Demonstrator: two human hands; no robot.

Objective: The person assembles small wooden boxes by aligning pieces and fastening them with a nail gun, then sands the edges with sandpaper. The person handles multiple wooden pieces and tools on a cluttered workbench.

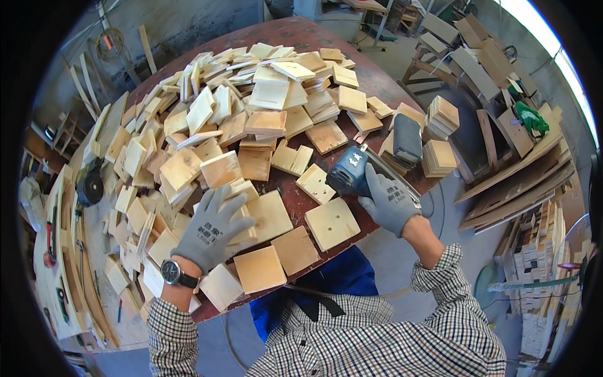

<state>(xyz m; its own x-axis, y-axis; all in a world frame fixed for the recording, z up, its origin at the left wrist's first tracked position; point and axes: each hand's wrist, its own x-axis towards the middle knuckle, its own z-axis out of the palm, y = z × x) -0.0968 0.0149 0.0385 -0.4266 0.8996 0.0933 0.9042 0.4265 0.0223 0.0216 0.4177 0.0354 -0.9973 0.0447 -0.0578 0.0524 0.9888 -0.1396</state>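
My left hand (pixel 210 227), in a grey glove, is spread with fingers apart over the near edge of a big heap of square wooden pieces (pixel 221 169); it holds nothing. My right hand (pixel 391 201), gloved alike, is wrapped round a blue nail gun (pixel 349 171), its head pointing left. Just below the tool, at the table's near edge, lies a pale square board (pixel 331 224) with small dark holes. Left of it are two bare squares, a tan one (pixel 295 250) and another tan one (pixel 259 269). A smaller drilled-looking piece (pixel 315 183) lies by the tool's nose.
The heap covers most of a dark red table (pixel 301 32). At its right corner stand small stacks of squares (pixel 439 158) and a dark block (pixel 407 138). A tape measure (pixel 90 182) and hand tools lie on the left bench. Boards (pixel 521 179) lean at the right.
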